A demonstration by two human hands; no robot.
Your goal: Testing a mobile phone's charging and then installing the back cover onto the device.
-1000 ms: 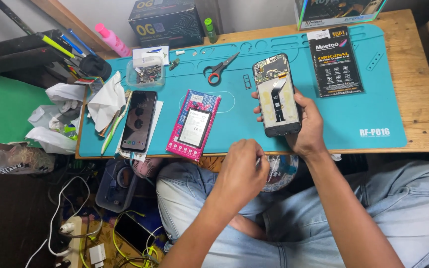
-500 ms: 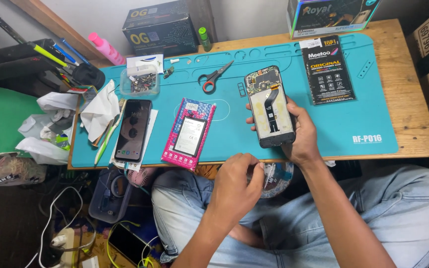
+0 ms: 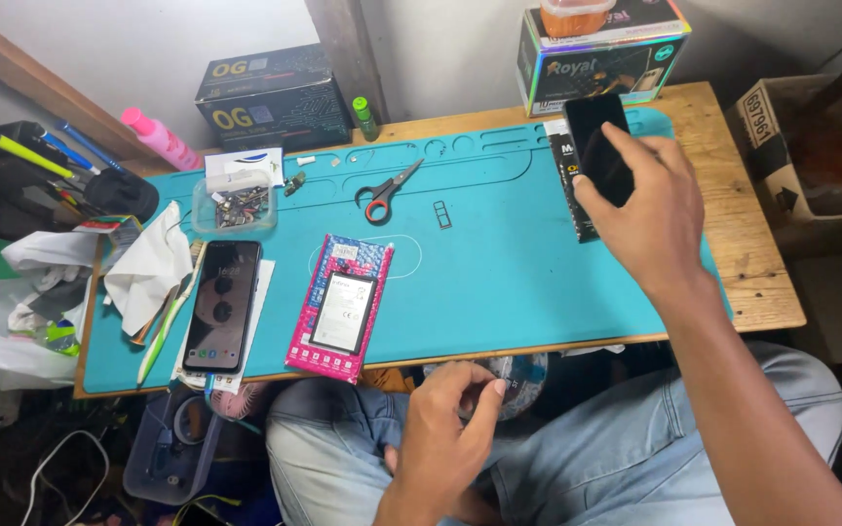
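Small screws and parts were held in a clear tray [image 3: 233, 206] on the teal mat [image 3: 499, 263]. The dark phone [image 3: 597, 146], gripped over the mat's middle 0.5 s earlier, had been carried to its far right corner. It was clasped by the right hand [image 3: 650, 209], arm outstretched. The left hand [image 3: 450, 429] was kept at the lap, fingers pinched on something too small to identify.

Both arms are left bare to the edge of view; no sleeves, rings or watch are seen on the left hand [image 3: 445, 429] or right hand [image 3: 650, 209]. Light blue, faded jeans [image 3: 626, 448] are worn.
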